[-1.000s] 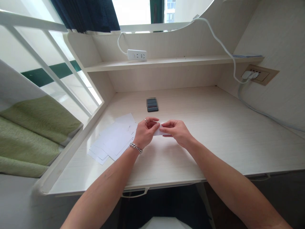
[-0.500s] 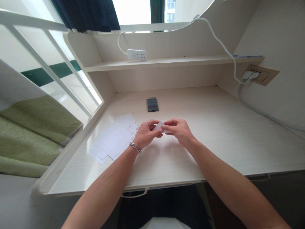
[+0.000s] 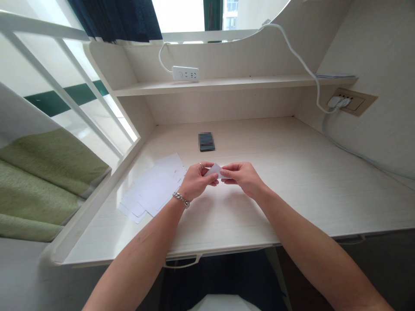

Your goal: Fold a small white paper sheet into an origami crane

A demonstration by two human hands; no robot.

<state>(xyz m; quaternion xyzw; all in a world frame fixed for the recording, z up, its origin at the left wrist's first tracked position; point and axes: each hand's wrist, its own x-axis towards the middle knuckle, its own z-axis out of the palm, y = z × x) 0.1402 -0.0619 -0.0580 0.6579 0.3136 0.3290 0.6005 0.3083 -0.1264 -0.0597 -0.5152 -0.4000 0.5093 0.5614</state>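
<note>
A small folded piece of white paper (image 3: 214, 169) is held between my two hands above the desk. My left hand (image 3: 196, 180), with a ring and a silver chain bracelet, pinches its left side between thumb and fingers. The right side is pinched by my right hand (image 3: 241, 176), thumb on top. My fingers hide part of the paper's lower edge. Several loose white sheets (image 3: 158, 183) lie overlapping on the desk, left of my left hand. Beyond my hands lies a small dark rectangular object (image 3: 206, 141), blurred out.
The pale desk (image 3: 292, 181) has a shelf (image 3: 227, 84) along its back, bearing a white power strip (image 3: 185, 74). A white cord (image 3: 300, 58) runs down to a wall socket (image 3: 355, 103) at right. Green fabric (image 3: 45, 185) hangs at left beside white rails.
My hands have drawn slightly apart, the left one shifting a little leftward, and more of the paper shows between them. The view has shifted slightly.
</note>
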